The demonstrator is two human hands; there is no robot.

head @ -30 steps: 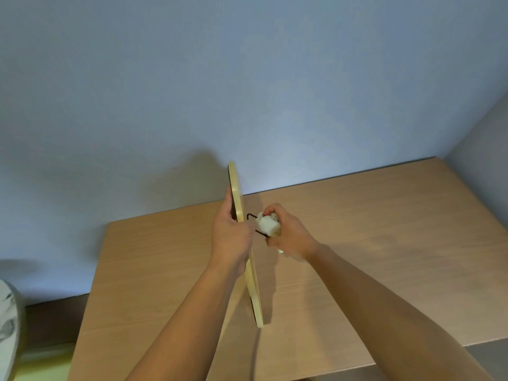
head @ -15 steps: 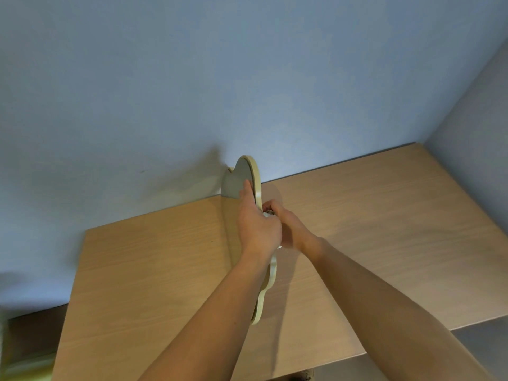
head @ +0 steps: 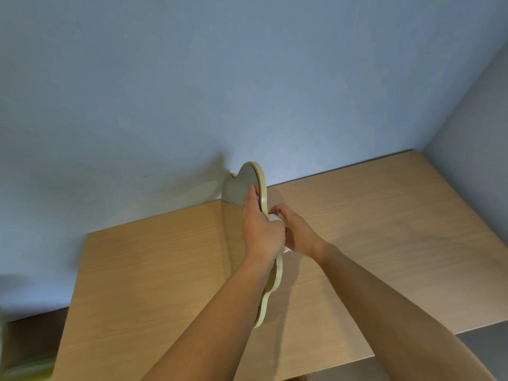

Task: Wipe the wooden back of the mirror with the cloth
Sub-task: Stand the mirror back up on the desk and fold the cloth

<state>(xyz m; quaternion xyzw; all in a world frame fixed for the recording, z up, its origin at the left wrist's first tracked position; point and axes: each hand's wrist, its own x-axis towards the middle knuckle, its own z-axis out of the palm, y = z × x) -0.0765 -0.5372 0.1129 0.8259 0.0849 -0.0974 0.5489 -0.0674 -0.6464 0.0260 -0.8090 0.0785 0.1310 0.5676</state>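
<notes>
A cloud-shaped mirror [head: 238, 188] with a pale wooden rim stands on edge on the wooden table [head: 371, 229], its glass face turned left. My left hand [head: 261, 229] grips the mirror's top edge, fingers over the glass side. Behind the mirror, on its wooden back, my right hand [head: 298, 233] presses a small white cloth [head: 275, 218]. Only bits of the cloth show between the two hands and below the right palm. The wooden back itself is hidden from this angle.
A blue wall runs along the table's far edge, and a grey side wall closes in at the right. The table's front edge lies near the bottom right. A blurred yellow-green object [head: 24, 367] sits at the lower left.
The mirror has turned from edge-on so its glass face now shows on the left. My left hand shifted up along the rim, and my right hand with the cloth went behind the mirror.
</notes>
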